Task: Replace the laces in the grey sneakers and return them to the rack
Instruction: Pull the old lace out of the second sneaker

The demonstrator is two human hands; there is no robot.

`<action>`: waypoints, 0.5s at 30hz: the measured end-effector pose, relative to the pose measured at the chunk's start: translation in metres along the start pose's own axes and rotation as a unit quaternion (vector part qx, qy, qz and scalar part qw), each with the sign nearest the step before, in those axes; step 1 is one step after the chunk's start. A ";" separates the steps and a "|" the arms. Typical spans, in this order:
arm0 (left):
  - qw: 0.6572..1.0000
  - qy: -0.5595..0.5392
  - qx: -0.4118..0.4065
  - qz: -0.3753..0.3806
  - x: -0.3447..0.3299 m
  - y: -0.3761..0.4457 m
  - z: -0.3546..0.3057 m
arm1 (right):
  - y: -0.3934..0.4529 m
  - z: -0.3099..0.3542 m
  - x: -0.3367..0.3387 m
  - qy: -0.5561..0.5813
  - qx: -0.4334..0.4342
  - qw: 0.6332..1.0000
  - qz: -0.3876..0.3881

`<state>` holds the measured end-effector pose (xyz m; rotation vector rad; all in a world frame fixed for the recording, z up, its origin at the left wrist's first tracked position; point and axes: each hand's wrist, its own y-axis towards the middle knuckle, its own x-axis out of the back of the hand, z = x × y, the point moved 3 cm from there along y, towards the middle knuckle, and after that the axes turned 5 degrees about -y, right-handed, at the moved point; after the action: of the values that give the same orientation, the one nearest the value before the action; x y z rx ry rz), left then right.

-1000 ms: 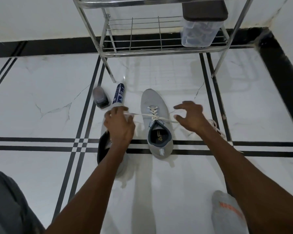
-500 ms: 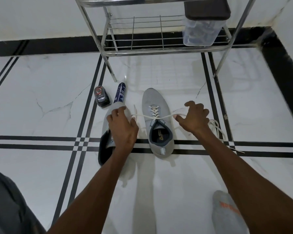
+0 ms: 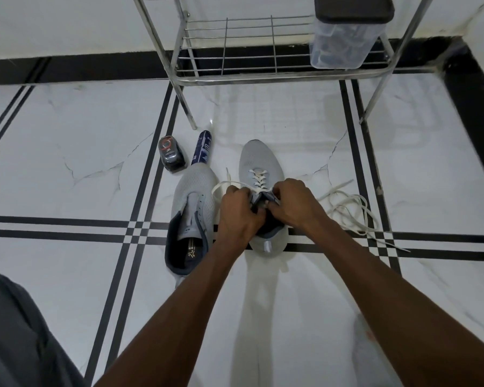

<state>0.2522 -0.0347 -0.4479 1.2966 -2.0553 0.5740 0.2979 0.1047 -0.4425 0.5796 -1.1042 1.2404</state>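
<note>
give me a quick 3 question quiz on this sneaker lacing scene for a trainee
1. True or false: the sneaker nearest the spray can already has a lace in it.
2. Where are both hands, the left hand and the right hand, working?
A. on the rack
B. at the top of the laced sneaker
C. on the loose lace on the floor
3. Fill in: the clear box with a dark lid sits on the ____.

Key
1. False; its eyelets are bare.
2. B
3. rack
</note>
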 end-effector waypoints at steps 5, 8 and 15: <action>1.000 -0.010 0.007 -0.020 -0.001 -0.002 0.007 | 0.000 -0.001 0.000 -0.011 0.014 0.999 -0.028; 1.000 -0.002 -0.001 -0.015 -0.002 0.002 0.008 | -0.002 -0.003 -0.001 -0.031 0.029 0.998 -0.039; 0.999 0.000 -0.005 -0.042 0.002 -0.001 0.010 | -0.003 -0.017 -0.003 0.093 -0.034 0.995 -0.030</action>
<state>0.2496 -0.0428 -0.4539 1.3690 -1.9912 0.5248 0.3071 0.1172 -0.4517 0.4335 -0.9609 1.1758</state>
